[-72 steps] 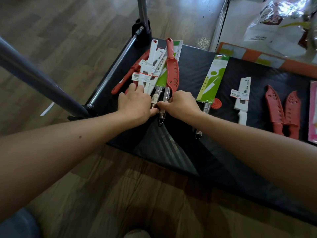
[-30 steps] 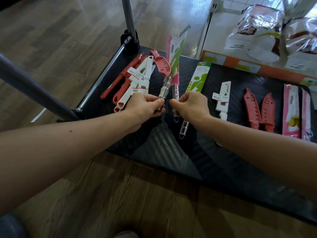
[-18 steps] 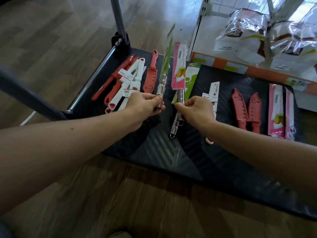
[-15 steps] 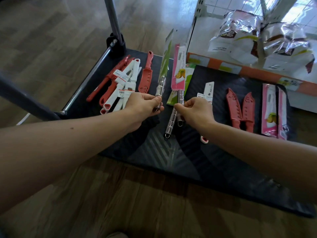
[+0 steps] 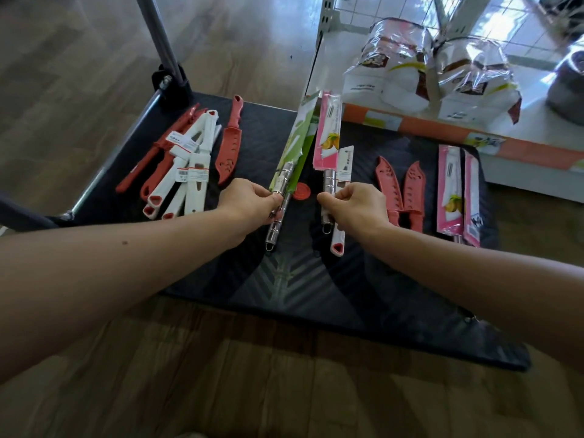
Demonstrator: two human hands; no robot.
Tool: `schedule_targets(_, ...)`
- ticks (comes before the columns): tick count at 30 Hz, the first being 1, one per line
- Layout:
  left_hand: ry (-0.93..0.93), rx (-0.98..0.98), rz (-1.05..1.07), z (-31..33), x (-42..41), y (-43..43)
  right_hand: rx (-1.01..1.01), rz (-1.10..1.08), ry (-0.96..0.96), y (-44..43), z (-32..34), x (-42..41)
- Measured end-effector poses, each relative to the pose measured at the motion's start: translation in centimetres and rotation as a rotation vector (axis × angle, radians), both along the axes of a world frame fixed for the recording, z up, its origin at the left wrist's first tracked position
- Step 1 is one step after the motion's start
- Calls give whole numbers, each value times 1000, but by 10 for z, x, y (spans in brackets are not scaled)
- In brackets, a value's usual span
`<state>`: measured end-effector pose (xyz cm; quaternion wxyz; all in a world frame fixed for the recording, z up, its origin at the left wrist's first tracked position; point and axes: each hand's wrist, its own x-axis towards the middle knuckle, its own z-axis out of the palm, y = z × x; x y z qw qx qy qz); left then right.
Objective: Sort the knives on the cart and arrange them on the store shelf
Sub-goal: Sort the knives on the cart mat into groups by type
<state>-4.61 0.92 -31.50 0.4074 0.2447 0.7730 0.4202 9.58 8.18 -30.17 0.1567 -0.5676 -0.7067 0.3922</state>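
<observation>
Two knives are lifted off the cart [image 5: 363,305] and none shows on the store shelf [image 5: 524,178] beyond the hands, so I judge the work to be in its sorting stage, with all the shelving left to do. The left hand [image 5: 249,202] pinches the steel handle of a green-carded knife [image 5: 298,137] between thumb and curled fingers, the card tilted up and away. A second steel handle [image 5: 274,233] pokes out below that hand; I cannot tell whether it is held or lies on the deck. The right hand [image 5: 355,208], fingers curled, grips the steel handle of a pink-carded knife [image 5: 328,131] the same way. The groups look half formed. Left of the left hand lies a loose heap of white and red knives [image 5: 186,175], with a lone red-sheathed knife [image 5: 230,143] between heap and hand. Under the right hand lies a white-sheathed knife [image 5: 345,165]. To the right of that hand sit a pair of red-sheathed knives [image 5: 401,191], then a pair of pink packs [image 5: 455,191]. The heap probably needs splitting by colour, and the pink knife in hand likely belongs with that far pair.
</observation>
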Motion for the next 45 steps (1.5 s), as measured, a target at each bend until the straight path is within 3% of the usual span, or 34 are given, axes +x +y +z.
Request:
schedule_targets(5,123,-55,2,-7,-1,-5,-14,1,1,4,-5,-2)
schedule_targets(12,448,-150,-116,4,-8,-12,-45,-6,-9,5,-12,-5)
schedule_targets(29,428,-214,-221,-1,-3,-5,-50,-10,4,4,-16,-2)
schedule_targets(45,608,-234,-295,-7,-4,-14,-35,36,-7,0,-16,5)
